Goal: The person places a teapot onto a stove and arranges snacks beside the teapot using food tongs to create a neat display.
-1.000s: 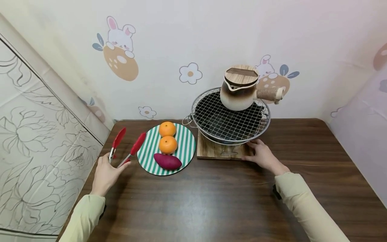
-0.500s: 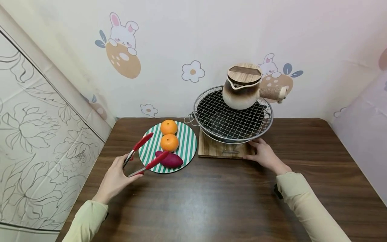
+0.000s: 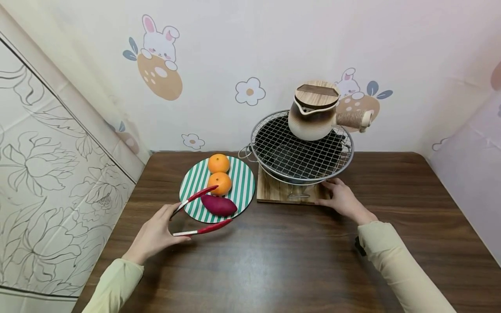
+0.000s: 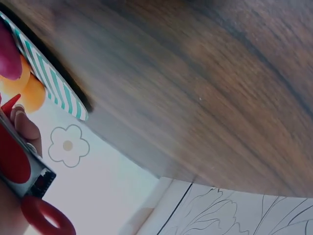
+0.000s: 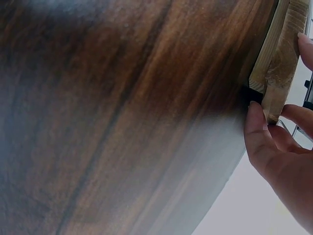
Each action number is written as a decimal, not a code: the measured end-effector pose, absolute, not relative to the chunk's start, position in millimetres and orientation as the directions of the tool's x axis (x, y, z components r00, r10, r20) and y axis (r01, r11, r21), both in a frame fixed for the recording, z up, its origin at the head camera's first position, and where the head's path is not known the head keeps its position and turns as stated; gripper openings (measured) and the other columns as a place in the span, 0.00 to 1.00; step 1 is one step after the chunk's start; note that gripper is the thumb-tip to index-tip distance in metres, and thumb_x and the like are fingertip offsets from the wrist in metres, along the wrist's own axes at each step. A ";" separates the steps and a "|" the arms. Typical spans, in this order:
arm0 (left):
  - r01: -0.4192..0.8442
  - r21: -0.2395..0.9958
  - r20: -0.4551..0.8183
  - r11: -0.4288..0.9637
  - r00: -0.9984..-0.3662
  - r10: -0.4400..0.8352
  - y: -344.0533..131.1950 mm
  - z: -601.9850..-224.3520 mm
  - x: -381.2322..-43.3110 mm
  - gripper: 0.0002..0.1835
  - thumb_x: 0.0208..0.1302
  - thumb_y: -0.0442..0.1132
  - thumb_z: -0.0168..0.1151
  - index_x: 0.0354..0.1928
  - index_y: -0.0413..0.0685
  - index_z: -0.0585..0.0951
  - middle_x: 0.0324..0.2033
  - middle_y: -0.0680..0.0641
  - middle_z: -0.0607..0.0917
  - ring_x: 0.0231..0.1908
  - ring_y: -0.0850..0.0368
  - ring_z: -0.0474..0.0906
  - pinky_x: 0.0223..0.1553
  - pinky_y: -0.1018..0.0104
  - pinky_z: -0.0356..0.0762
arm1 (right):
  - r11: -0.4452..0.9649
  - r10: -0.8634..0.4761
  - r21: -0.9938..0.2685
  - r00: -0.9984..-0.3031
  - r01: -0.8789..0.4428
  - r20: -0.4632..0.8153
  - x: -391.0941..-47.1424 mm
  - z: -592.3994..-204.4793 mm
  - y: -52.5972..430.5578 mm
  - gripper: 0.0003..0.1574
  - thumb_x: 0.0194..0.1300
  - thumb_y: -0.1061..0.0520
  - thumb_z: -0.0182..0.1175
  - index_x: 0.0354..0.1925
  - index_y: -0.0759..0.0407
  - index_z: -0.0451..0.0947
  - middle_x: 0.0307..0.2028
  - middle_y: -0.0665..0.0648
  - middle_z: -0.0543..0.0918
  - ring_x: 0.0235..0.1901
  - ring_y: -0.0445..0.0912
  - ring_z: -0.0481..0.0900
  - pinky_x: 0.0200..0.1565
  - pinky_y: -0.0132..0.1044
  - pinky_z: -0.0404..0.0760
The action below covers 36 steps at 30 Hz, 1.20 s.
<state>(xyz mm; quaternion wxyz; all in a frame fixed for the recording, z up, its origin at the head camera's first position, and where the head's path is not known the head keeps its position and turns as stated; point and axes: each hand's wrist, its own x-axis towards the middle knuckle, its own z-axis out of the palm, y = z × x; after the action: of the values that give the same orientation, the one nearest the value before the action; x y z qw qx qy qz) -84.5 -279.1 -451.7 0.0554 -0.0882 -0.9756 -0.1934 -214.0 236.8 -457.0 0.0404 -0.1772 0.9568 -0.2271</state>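
Note:
My left hand (image 3: 154, 234) holds red-tipped metal tongs (image 3: 211, 227). Their arms are spread, one tip over the lower orange and the other in front of a purple sweet potato (image 3: 220, 206). The sweet potato lies between the arms on a round green-and-white striped plate (image 3: 245, 187). In the left wrist view, the red-handled end of the tongs (image 4: 14, 154) runs along the hand. My right hand (image 3: 344, 202) grips the right front corner of a wooden board (image 3: 275, 193). In the right wrist view, fingers lie on both sides of the board's edge (image 5: 283, 63).
Two oranges (image 3: 218, 163) sit on the plate behind the sweet potato. A round grill with a wire rack (image 3: 289, 156) stands on the board, bearing a lidded clay pot (image 3: 311, 124) with a wrapped side handle. A patterned wall covering (image 3: 211, 56) hangs behind the brown table (image 3: 250, 265).
My left hand has brought the tongs rightward and toward the table's front; their tips have swung from left of the plate to either side of the sweet potato. The right hand stays on the board.

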 end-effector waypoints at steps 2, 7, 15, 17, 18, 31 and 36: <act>0.220 0.343 0.149 0.913 -0.973 0.178 -278.1 -451.8 -85.5 0.55 0.31 0.63 0.80 0.65 0.50 0.69 0.53 0.50 0.78 0.51 0.52 0.78 0.46 0.49 0.81 | 0.836 -0.355 -0.449 -0.935 -0.316 -0.003 -214.2 -456.6 236.9 0.47 0.56 0.49 0.70 0.63 0.76 0.66 0.61 0.79 0.66 0.60 0.70 0.66 0.58 0.63 0.69; 0.276 0.279 0.184 0.920 -0.955 0.231 -277.9 -453.4 -88.1 0.56 0.29 0.63 0.80 0.65 0.49 0.70 0.53 0.47 0.79 0.53 0.50 0.77 0.41 0.49 0.82 | 0.835 -0.355 -0.458 -0.935 -0.305 -0.024 -214.2 -454.1 235.8 0.47 0.57 0.49 0.69 0.64 0.76 0.65 0.62 0.79 0.64 0.60 0.71 0.65 0.57 0.64 0.69; 0.291 0.258 0.189 0.921 -0.950 0.248 -280.5 -452.4 -94.4 0.52 0.31 0.63 0.79 0.63 0.51 0.72 0.52 0.47 0.80 0.51 0.50 0.78 0.39 0.50 0.82 | 0.830 -0.354 -0.471 -0.935 -0.299 -0.029 -214.3 -453.8 235.3 0.47 0.57 0.49 0.69 0.64 0.76 0.64 0.63 0.79 0.63 0.61 0.72 0.64 0.58 0.64 0.68; 0.284 0.263 0.187 0.922 -0.953 0.240 -281.5 -452.0 -96.0 0.51 0.32 0.63 0.79 0.62 0.52 0.73 0.52 0.47 0.81 0.52 0.50 0.78 0.39 0.49 0.82 | 0.831 -0.353 -0.469 -0.935 -0.297 -0.033 -214.7 -454.9 235.7 0.46 0.58 0.49 0.68 0.64 0.76 0.64 0.63 0.79 0.63 0.61 0.71 0.64 0.58 0.64 0.68; 0.280 0.267 0.188 0.922 -0.954 0.235 -281.9 -451.6 -96.6 0.50 0.32 0.62 0.79 0.62 0.52 0.74 0.51 0.48 0.81 0.51 0.50 0.79 0.39 0.49 0.82 | 0.832 -0.352 -0.470 -0.935 -0.295 -0.036 -214.8 -455.4 235.8 0.46 0.58 0.49 0.68 0.64 0.76 0.64 0.63 0.79 0.63 0.61 0.71 0.64 0.58 0.64 0.68; 0.234 0.278 0.167 0.932 -0.967 0.193 -281.5 -458.0 -98.5 0.42 0.38 0.60 0.77 0.59 0.53 0.78 0.51 0.44 0.83 0.53 0.45 0.79 0.43 0.45 0.81 | 0.836 -0.345 -0.473 -0.937 -0.279 -0.057 -214.1 -455.8 236.4 0.47 0.58 0.49 0.68 0.65 0.75 0.63 0.63 0.78 0.62 0.61 0.72 0.65 0.58 0.64 0.69; 0.221 0.283 0.158 0.934 -0.971 0.181 -280.6 -460.2 -100.0 0.40 0.41 0.60 0.76 0.58 0.52 0.78 0.51 0.44 0.83 0.52 0.46 0.80 0.44 0.45 0.80 | 0.836 -0.345 -0.471 -0.937 -0.282 -0.053 -213.9 -455.4 236.6 0.47 0.58 0.49 0.68 0.65 0.75 0.63 0.63 0.79 0.63 0.60 0.72 0.65 0.58 0.63 0.69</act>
<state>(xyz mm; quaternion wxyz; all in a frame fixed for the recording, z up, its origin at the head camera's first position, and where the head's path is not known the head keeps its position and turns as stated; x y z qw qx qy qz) -100.0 -280.6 -460.2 0.0649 -0.1024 -0.9811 -0.1507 -213.9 236.6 -455.4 0.0678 -0.1640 0.9557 -0.2349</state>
